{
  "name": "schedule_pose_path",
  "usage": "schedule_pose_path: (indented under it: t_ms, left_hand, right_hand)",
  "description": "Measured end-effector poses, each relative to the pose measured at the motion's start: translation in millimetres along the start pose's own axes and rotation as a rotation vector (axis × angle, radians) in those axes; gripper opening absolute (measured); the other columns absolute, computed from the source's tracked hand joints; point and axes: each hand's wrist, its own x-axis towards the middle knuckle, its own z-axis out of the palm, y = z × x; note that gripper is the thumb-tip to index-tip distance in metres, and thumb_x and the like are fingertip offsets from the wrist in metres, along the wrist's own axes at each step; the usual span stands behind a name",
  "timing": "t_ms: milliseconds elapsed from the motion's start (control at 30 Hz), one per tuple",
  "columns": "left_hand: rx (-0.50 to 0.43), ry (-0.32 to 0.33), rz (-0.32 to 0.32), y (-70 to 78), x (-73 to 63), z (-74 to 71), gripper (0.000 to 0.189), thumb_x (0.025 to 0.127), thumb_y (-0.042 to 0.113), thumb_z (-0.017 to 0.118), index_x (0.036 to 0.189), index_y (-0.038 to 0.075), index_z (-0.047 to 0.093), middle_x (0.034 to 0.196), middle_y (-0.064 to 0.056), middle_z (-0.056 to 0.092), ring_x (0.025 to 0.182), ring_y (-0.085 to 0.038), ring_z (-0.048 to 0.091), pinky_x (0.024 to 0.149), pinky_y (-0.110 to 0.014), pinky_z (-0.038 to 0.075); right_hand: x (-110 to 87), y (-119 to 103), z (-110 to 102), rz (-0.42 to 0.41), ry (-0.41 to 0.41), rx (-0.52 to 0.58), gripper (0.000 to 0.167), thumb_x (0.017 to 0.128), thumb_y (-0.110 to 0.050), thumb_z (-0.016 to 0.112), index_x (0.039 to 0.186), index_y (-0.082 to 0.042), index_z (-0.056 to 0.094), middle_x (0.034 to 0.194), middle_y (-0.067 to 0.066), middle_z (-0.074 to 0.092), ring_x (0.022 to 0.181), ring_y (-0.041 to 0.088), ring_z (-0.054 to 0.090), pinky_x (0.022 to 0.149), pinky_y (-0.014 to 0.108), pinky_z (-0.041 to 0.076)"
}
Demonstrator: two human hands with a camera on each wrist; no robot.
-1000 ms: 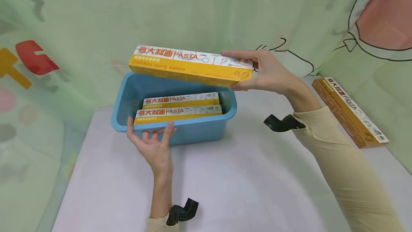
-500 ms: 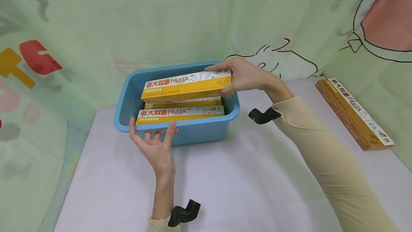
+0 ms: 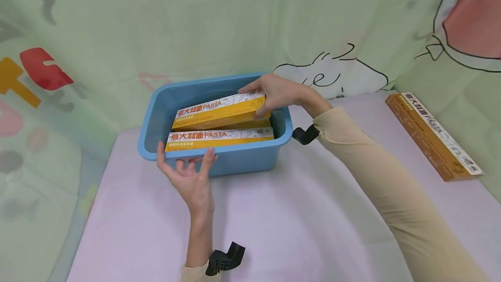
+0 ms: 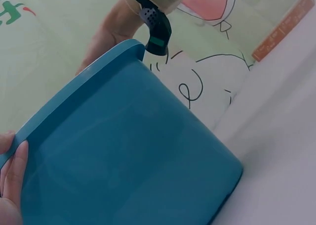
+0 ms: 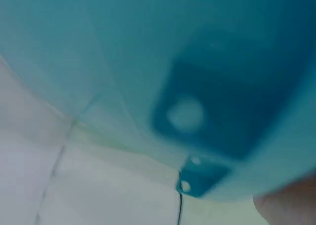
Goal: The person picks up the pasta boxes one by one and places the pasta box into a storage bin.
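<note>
A blue plastic bin point(image 3: 244, 160) stands on the table. My left hand point(image 3: 192, 184) holds its front rim, and in the left wrist view its fingers point(image 4: 17, 170) lie against the outer wall. Inside the bin, my right hand point(image 3: 281, 91) grips the right end of a yellow and white pasta box point(image 3: 217, 114), its left end lower than the right. That box overlaps a second pasta box point(image 3: 256, 124), which is mostly hidden. A third pasta box point(image 3: 221, 137) lies along the front wall. The right wrist view is filled mostly by the blurred blue bin wall point(image 5: 74, 42).
An orange-brown pasta box point(image 3: 432, 136) lies at the right edge of the white-covered table point(image 3: 297, 221). A green printed curtain point(image 3: 219, 21) hangs close behind the bin. Both wrists wear black camera mounts point(image 3: 225, 259).
My right hand has brought the pasta box down from above the bin's back rim to inside it, moving left and lower. The left hand keeps its place on the front rim.
</note>
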Motion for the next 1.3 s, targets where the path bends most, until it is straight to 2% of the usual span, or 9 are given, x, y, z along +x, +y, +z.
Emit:
schedule_pose_path:
  t_ms: [200, 400, 833, 967, 1100, 1200, 1300]
  left_hand:
    - [-0.026, -0.001, 0.016, -0.1, 0.9, 0.2, 0.105, 0.085, -0.011, 0.080, 0.164, 0.020, 0.017, 0.143, -0.033, 0.048, 0.084, -0.023, 0.063, 0.080, -0.042, 0.067]
    - [-0.024, -0.014, 0.032, -0.7, 2.8, -0.5, 0.107, 0.085, -0.011, 0.079, 0.164, 0.016, 0.013, 0.145, -0.034, 0.046, 0.084, -0.023, 0.063, 0.080, -0.042, 0.067]
    - [-0.001, -0.001, 0.011, -1.0, 3.6, 0.3, 0.107, 0.085, -0.011, 0.080, 0.164, 0.018, 0.014, 0.145, -0.036, 0.044, 0.083, -0.023, 0.062, 0.079, -0.042, 0.068]
    - [-0.009, -0.038, -0.019, -3.6, -0.6, 6.0, 0.106, 0.085, -0.010, 0.080, 0.164, 0.019, 0.014, 0.146, -0.037, 0.042, 0.084, -0.023, 0.062, 0.079, -0.042, 0.068]
    - [0.006, -0.093, -0.052, -6.5, -6.6, 11.4, 0.105, 0.087, -0.008, 0.080, 0.164, 0.019, 0.013, 0.149, -0.034, 0.042, 0.088, -0.023, 0.062, 0.079, -0.041, 0.068]
    - [0.023, -0.121, -0.083, -8.3, -14.2, 11.9, 0.105, 0.088, -0.007, 0.079, 0.164, 0.019, 0.012, 0.150, -0.033, 0.042, 0.091, -0.023, 0.063, 0.081, -0.041, 0.067]
    - [0.029, -0.134, -0.103, -9.3, -19.9, 10.5, 0.105, 0.089, -0.008, 0.078, 0.164, 0.020, 0.011, 0.150, -0.032, 0.042, 0.093, -0.023, 0.064, 0.081, -0.041, 0.067]
  right_hand:
    - [5.8, 3.1, 5.7, -0.005, -0.015, 0.007, 0.079, 0.079, -0.008, 0.083, 0.152, -0.002, 0.053, 0.143, 0.014, 0.064, 0.118, 0.027, 0.060, 0.107, 0.045, 0.053]
    - [10.9, 3.8, 6.8, -0.032, -0.014, -0.011, 0.079, 0.080, -0.008, 0.083, 0.152, -0.003, 0.053, 0.145, 0.014, 0.062, 0.119, 0.027, 0.059, 0.107, 0.045, 0.052]
    - [14.6, 12.2, 3.6, -0.039, -0.043, -0.056, 0.082, 0.080, -0.010, 0.088, 0.153, -0.003, 0.051, 0.148, 0.016, 0.059, 0.122, 0.030, 0.057, 0.110, 0.048, 0.050]
    - [-1.1, 22.0, -1.3, -0.033, -0.034, -0.074, 0.078, 0.081, -0.009, 0.089, 0.150, -0.001, 0.054, 0.148, 0.016, 0.059, 0.131, 0.031, 0.057, 0.116, 0.051, 0.047]
    - [-24.8, 30.1, -4.5, -0.049, -0.001, -0.017, 0.070, 0.085, -0.008, 0.087, 0.147, 0.001, 0.057, 0.149, 0.016, 0.059, 0.142, 0.034, 0.050, 0.122, 0.057, 0.038]
    - [-51.6, 31.5, 1.3, -0.073, 0.076, 0.005, 0.062, 0.090, -0.012, 0.083, 0.147, -0.002, 0.058, 0.150, 0.014, 0.058, 0.144, 0.034, 0.047, 0.123, 0.061, 0.035]
    - [-85.7, 29.0, 13.4, -0.120, 0.197, 0.026, 0.055, 0.094, -0.013, 0.079, 0.145, -0.007, 0.061, 0.148, 0.011, 0.060, 0.141, 0.032, 0.049, 0.119, 0.063, 0.039]
